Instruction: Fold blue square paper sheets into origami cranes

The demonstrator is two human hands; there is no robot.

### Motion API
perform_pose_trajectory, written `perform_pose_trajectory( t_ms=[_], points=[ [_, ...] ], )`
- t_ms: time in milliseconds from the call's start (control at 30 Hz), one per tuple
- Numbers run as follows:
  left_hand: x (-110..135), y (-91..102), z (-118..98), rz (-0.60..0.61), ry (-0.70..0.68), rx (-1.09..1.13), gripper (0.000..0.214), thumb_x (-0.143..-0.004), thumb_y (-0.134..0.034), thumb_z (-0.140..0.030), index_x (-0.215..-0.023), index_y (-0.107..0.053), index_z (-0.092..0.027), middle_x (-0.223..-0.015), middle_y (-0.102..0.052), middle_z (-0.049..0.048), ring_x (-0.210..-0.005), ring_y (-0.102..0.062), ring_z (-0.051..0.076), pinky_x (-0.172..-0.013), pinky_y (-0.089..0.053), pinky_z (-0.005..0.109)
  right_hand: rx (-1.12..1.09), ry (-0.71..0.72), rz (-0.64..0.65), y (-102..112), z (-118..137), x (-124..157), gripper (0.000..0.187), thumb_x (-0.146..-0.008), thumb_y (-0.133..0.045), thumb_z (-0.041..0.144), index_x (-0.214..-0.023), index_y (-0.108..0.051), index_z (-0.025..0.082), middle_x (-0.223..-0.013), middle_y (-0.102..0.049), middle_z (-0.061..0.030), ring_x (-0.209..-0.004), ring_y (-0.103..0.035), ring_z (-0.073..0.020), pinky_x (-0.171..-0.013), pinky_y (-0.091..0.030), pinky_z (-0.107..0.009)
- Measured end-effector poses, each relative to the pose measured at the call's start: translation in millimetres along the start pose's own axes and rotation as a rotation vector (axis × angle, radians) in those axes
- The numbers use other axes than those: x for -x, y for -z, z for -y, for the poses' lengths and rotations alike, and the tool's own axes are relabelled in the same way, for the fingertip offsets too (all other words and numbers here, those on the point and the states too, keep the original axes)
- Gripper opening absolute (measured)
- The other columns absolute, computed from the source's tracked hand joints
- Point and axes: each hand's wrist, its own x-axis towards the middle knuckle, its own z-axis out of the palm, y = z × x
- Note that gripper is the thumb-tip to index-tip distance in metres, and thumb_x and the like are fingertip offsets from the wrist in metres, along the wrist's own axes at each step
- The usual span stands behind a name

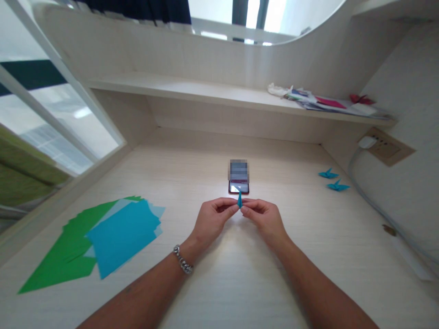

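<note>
Between my two hands, a small blue folded paper piece [239, 199] stands upright, narrow and pointed at the top. My left hand [214, 219] pinches its left side between thumb and fingers. From the other side my right hand [265, 219] pinches it the same way. The fingertips of both hands almost meet and hide its lower sides. Just beyond it lies a phone [239, 188] with a lit screen, partly blurred out. Over to the right on the desk sit two blue paper cranes, a farther one [328, 174] and a nearer one [338, 185].
Blue paper sheets [125, 237] lie fanned over green sheets [51, 260] on the left of the desk. A shelf [192, 89] crosses the back, with papers [329, 103] on its right end. A cable [360, 187] runs from the wall socket [389, 147] down the right side.
</note>
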Motion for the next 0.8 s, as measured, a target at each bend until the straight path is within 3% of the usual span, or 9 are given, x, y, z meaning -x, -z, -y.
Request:
perform_pose_trajectory(
  t_ms=[433,800],
  points=[
    [-0.2,-1.0,1.9,-0.006,-0.032,-0.061,0.017,-0.076,-0.068,-0.027,-0.087,-0.070,-0.013,-0.089,-0.071,0.0087,-0.083,-0.064,0.020,-0.080,-0.050,0.033,0.088,0.053,-0.073,-2.1,-2.7,1.8,0.017,-0.070,-0.073,0.026,-0.084,-0.072,0.017,-0.086,-0.073,-0.0067,-0.079,-0.067,-0.0202,-0.076,-0.053,-0.033],
    [1.5,-3.1,2.2,0.004,0.020,0.037,0.017,-0.074,-0.068,-0.024,-0.087,-0.068,-0.013,-0.086,-0.068,0.0072,-0.079,-0.063,0.018,-0.076,-0.051,0.032,0.253,0.165,-0.081,-4.9,-1.5,5.4,0.010,-0.074,-0.065,0.021,-0.081,-0.070,0.018,-0.082,-0.069,-0.0046,-0.075,-0.064,-0.0184,-0.070,-0.051,-0.030]
  ],
)
